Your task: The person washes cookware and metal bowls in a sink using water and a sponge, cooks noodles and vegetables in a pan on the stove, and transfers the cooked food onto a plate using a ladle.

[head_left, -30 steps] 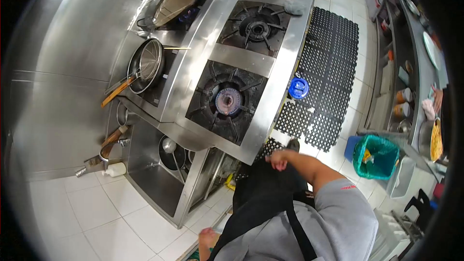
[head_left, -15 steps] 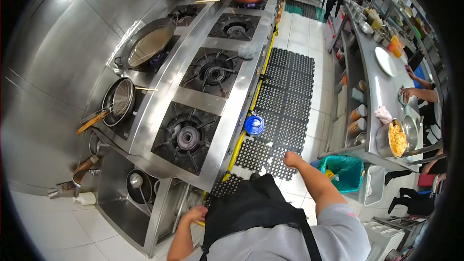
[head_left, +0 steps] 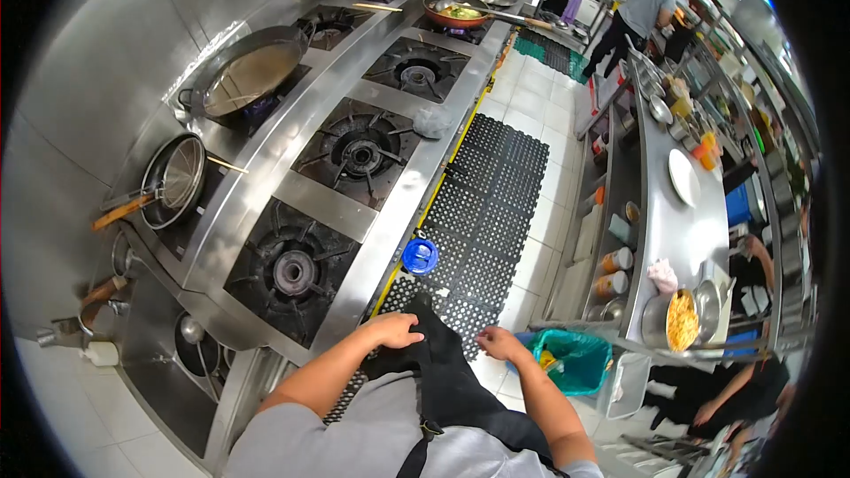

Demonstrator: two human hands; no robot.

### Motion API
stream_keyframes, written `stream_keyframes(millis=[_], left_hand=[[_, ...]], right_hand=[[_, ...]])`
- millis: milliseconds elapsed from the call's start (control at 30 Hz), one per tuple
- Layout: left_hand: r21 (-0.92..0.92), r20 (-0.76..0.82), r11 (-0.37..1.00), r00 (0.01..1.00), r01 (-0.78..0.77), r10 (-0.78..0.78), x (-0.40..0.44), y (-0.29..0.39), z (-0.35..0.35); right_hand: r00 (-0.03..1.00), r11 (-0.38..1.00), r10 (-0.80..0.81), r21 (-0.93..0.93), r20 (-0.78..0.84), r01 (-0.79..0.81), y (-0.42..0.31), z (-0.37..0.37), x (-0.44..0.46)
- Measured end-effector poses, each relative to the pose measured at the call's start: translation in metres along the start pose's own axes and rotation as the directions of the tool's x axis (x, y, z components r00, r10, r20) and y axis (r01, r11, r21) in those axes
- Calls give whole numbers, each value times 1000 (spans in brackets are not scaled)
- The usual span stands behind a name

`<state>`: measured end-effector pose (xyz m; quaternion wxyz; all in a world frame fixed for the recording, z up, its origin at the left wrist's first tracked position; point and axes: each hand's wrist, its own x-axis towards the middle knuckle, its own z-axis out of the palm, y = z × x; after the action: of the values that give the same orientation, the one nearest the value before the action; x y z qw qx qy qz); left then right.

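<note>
My left hand (head_left: 396,330) hangs over the black apron (head_left: 443,372), near the front edge of the steel stove (head_left: 354,288); its fingers are curled and nothing shows in them. To the right, my right hand (head_left: 498,343) is held loosely curled beside the green-lined bin (head_left: 575,361), also with nothing visible in it. Beyond both hands a blue-lidded container (head_left: 420,256) stands on the black rubber mat (head_left: 487,204). The nearest burner (head_left: 294,273) bears no pan.
A large wok (head_left: 252,71), a pan with a strainer (head_left: 177,177) and a sink (head_left: 164,381) lie left. Farther off is a frying pan with food (head_left: 460,11). The right counter (head_left: 655,142) holds a pot of yellow food (head_left: 682,320); people (head_left: 645,4) stand beyond.
The view has turned up and along the aisle. My left hand has come forward over the apron, and both hands are now closer together in front of me.
</note>
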<state>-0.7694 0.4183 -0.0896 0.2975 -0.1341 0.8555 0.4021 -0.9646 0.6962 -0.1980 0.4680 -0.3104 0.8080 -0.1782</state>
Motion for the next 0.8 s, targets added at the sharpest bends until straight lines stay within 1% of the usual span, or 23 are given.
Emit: stream_keyframes(millis=[67,100,133,200,233,300,333,367,400,433,500,533,567,600,633,700,733,767,800], left_hand=[[33,-4,999,1000,-14,14,19,15,-19],[43,-19,998,998,-51,52,32,17,-25],[22,-35,998,998,-52,53,45,19,-32],[-94,-124,982,981,-164,152,64,19,-54],[-147,-176,975,974,-167,141,71,20,-64],[-225,-231,962,968,-152,99,78,20,-87],[-276,-242,953,968,-130,62,78,16,-97],[-297,-308,943,950,-148,52,78,8,-99],[-340,-324,931,946,-132,16,73,2,-103],[-376,-335,918,942,-124,-10,67,-3,-109],[-429,-344,901,934,-68,-93,43,-5,-120],[-482,-326,875,935,-36,-141,34,-10,-119],[-622,-283,783,937,-18,-204,34,-23,-104],[-775,-168,631,947,46,-274,18,-14,-111],[-915,-99,400,935,48,-340,10,-13,-97],[-988,19,127,885,87,-464,2,-4,-62],[-998,67,-38,849,55,-524,7,2,-36],[-979,132,-204,805,13,-578,6,9,-3],[-882,31,-416,853,-222,-521,3,12,53]], right_hand=[[997,987,-74,-137,34,78,-64,-48,5],[996,986,-89,-143,-2,88,-73,-65,23],[996,982,-90,-167,8,90,-85,-87,37],[969,958,-207,-228,-137,172,-119,-133,69],[968,950,-219,-254,-121,183,-135,-151,84],[878,876,-428,-336,-215,345,-164,-197,118],[825,825,-516,-393,-233,405,-177,-217,137],[766,776,-592,-436,-251,457,-189,-233,157],[719,727,-649,-480,-247,491,-205,-247,177],[672,711,-676,-507,-302,487,-222,-257,190],[617,663,-728,-534,-299,525,-262,-279,219],[568,600,-779,-576,-265,555,-273,-288,244],[541,564,-803,-611,-250,555,-285,-293,269],[517,526,-826,-643,-227,558,-295,-296,294],[543,482,-828,-675,-142,559,-297,-297,324],[602,355,-796,-755,66,552,-295,-293,374],[600,339,-794,-745,102,575,-302,-300,390],[545,265,-824,-743,157,615,-313,-304,403],[485,182,-844,-729,228,660,-323,-308,416]])
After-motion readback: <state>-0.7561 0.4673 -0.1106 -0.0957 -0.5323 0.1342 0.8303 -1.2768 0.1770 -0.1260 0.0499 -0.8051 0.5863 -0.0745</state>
